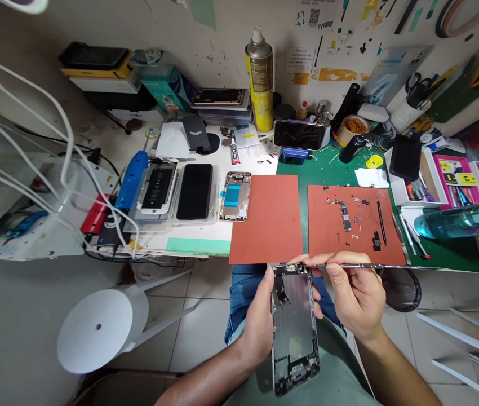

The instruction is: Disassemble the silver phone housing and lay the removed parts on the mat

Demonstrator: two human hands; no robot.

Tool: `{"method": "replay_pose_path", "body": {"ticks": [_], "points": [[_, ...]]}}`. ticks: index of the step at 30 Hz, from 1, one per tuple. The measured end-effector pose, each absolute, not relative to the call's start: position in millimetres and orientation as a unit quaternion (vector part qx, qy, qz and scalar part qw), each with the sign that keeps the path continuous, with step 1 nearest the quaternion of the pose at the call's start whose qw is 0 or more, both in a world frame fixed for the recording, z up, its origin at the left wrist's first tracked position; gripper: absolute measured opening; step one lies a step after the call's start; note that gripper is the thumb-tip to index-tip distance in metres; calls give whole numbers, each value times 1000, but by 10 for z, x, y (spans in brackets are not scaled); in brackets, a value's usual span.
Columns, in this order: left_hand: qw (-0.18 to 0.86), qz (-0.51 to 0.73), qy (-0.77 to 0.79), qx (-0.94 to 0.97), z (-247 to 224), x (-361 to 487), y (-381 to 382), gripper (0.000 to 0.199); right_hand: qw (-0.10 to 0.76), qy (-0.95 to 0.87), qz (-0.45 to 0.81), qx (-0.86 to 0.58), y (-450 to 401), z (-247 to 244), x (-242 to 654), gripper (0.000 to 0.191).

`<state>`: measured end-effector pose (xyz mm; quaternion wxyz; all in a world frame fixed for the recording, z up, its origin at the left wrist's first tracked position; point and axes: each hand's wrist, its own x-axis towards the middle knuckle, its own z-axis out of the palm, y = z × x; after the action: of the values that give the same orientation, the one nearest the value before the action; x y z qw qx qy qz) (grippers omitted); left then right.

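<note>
An opened phone housing (296,332), silver inside with small dark parts at its top and bottom, is held above my lap. My left hand (258,321) wraps round its upper part, thumb along the left edge and fingertips showing at the right edge. My right hand (358,293) pinches a thin metal tool (360,265), lying nearly level, whose left end is at the housing's top right corner. Just beyond my right hand, a red-brown mat (319,242) bears a narrow circuit board (345,216), several tiny parts and black tweezers (381,223).
Another red-brown mat (267,220) lies left of the first. Beside it are a phone back with blue tape (243,197), a black phone (194,192) and an opened phone (157,189). A blue bottle (459,220) and screwdrivers (412,237) are at the right. A white stool (96,330) stands lower left.
</note>
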<state>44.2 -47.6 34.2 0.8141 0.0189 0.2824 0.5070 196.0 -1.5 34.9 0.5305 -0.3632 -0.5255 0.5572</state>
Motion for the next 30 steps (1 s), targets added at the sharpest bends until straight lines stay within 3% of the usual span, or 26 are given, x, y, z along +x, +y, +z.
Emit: {"method": "replay_pose_path", "body": {"ticks": [25,30], "points": [[808,505,304,26,383,450,-437,72,540,-565,465,-416,54,418,1910,10],[809,505,299,24,391,433,-443,71,541,-557,507,-375,20,365,1931,19]]}}
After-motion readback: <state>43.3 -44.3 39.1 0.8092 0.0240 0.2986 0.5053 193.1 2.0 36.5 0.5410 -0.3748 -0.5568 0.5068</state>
